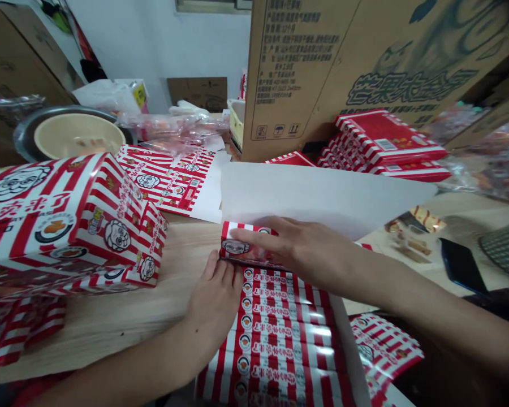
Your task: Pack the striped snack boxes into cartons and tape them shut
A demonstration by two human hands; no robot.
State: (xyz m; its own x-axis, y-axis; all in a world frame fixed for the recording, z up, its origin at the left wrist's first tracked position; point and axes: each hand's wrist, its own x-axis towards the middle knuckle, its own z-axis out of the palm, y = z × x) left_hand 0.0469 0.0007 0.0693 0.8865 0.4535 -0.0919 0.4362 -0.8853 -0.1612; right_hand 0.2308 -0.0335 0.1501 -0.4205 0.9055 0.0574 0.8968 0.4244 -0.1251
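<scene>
An open display carton [352, 333] with a raised white lid flap [322, 192] lies before me. Inside it, small red-and-white striped boxes [280, 333] stand in a tight row, printed sides up. My right hand [286, 240] is closed over one small striped box [237, 247] at the far end of the row. Its fingers lie across the top, and part of the box is hidden beneath them. My left hand [216, 294] rests at the carton's left side, fingers stretched toward the near edge of that small box; their tips touch or almost touch it.
Large striped cartons [68, 226] stand at the left, and flat printed cardboard [173, 181] lies behind. A big brown box [314, 73] rises at the back beside stacked red boxes [390, 141]. A bowl [76, 135] sits back left; a phone [462, 263] lies right.
</scene>
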